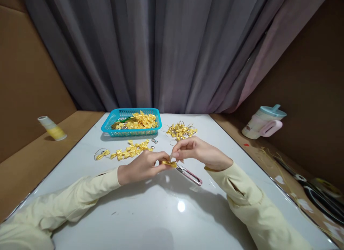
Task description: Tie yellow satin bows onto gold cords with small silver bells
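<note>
My left hand [142,166] pinches a small yellow ribbon bow [169,164] just above the white table [161,210]. My right hand [200,152] hovers over the bow's right end, its thumb and forefinger pressed together on something too fine to make out, perhaps a thread. Pink-handled thread snips [189,173] lie on the table directly under my right hand. A row of finished yellow bows [128,150] lies beyond my left hand, and a second heap of bows with wire rings [180,130] sits beyond my right hand.
A turquoise basket [107,127] of yellow bows stands at the table's far edge before a grey curtain. A spool of yellow thread [52,128] rests on the brown ledge at left. At right stand a lidded cup [263,122] and black scissors [319,198].
</note>
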A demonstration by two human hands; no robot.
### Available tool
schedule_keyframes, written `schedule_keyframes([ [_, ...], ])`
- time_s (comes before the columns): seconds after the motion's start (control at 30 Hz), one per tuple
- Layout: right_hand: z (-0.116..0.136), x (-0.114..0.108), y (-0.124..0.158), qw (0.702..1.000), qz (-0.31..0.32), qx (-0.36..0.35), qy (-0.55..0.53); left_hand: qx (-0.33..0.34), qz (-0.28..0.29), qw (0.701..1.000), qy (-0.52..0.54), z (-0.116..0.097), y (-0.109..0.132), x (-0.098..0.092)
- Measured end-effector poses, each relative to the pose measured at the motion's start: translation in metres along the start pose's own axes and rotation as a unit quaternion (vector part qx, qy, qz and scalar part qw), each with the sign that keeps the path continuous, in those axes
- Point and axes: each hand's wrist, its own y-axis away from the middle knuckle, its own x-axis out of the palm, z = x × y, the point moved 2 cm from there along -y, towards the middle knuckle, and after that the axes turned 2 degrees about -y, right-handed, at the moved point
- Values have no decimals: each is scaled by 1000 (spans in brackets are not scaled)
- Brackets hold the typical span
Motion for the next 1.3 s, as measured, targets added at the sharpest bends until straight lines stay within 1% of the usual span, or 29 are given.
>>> schedule_keyframes([
  [0.13, 0, 0, -1, 1000, -11, 6, -7, -7, -3, 1000, 11, 1, 0, 0],
  [0.27, -1, -2, -2, 998, -22, -7, -62, -34, -15, 999, 22, 3, -1, 0],
  [0.37, -1, -2, -3, 996, -26, -6, -87, -47, -13, 998, 32, 3, -1, -1],
  [0.67, -3, -2, -4, 995, -18, -5, -99, -39, -9, 998, 41, 2, -1, -1],
  [0.9, -9, -3, -6, 984, 3, -1, -177, -57, -26, 997, 46, 2, -1, -2],
  [1.3, -12, -6, -8, 978, -4, -11, -206, -59, -41, 997, 38, 1, -2, -3],
])
